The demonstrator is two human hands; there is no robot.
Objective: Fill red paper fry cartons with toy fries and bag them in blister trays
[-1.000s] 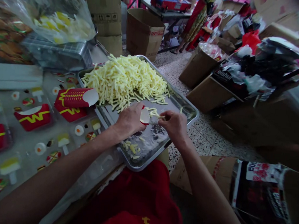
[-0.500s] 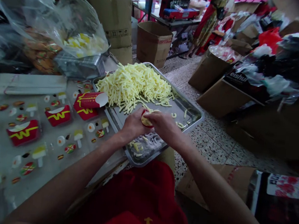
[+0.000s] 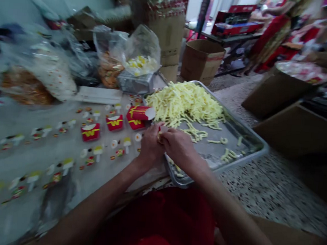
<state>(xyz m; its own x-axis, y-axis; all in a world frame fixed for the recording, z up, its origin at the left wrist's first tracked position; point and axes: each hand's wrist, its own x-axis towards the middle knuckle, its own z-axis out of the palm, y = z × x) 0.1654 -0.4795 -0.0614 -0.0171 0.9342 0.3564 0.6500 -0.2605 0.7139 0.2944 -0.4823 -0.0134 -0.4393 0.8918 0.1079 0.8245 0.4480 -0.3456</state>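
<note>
My left hand is closed round a small red fry carton, mostly hidden by my fingers. My right hand meets it, its fingers closed at the carton's opening; what they pinch inside is blurred. Both hands are over the left edge of a metal tray. A heap of pale yellow toy-like fries fills the tray's far left, with loose pieces nearer me. Just beyond my left hand, an open red carton lies on its side on another. Two more red cartons with a yellow zigzag, one of them this carton, sit farther left.
Rows of tiny food-shaped pieces lie on clear plastic over the table at left. Clear bags and a metal box stand behind. Cardboard boxes are on the speckled floor. Another person is at the back right.
The view has swung left, showing more of the table. My hands, with the carton between them, have moved from above the tray toward its left edge.
</note>
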